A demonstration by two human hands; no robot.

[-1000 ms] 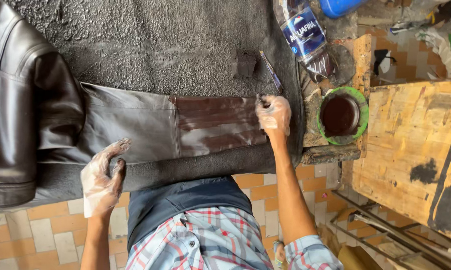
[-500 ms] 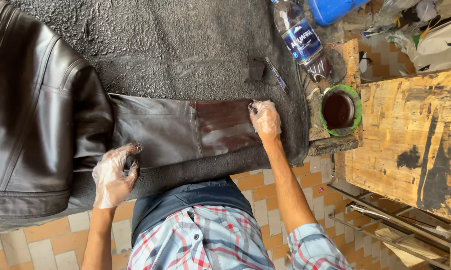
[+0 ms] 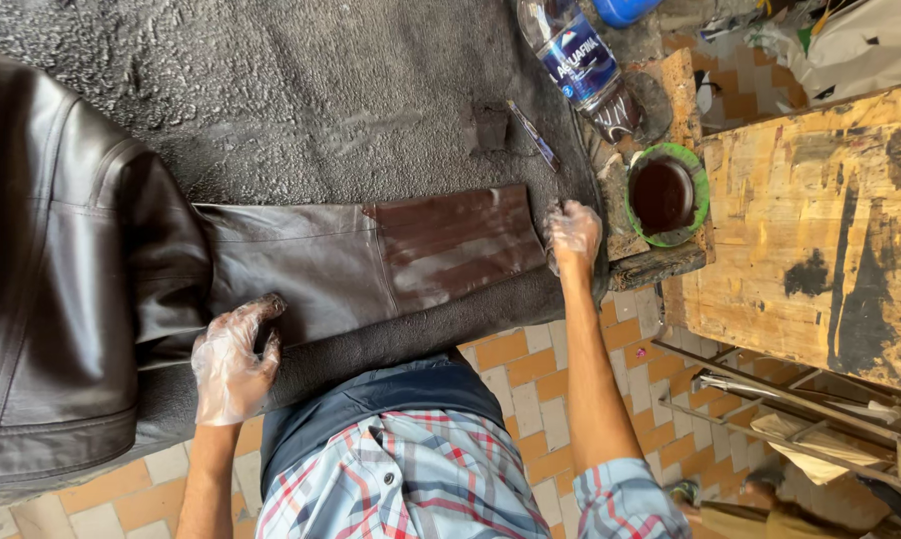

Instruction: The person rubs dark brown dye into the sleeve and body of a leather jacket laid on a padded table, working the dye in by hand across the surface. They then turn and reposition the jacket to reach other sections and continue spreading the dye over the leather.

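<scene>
On the grey felt-covered bench [image 3: 300,110], the jacket sleeve [image 3: 370,260] runs left to right, my gloved left hand [image 3: 233,357] flat on its near edge, my right hand [image 3: 573,235] bunched just off its stained right end, nearer the bowl of brown dye [image 3: 667,194].

jacket [image 3: 61,299] body beyond left edge
</scene>
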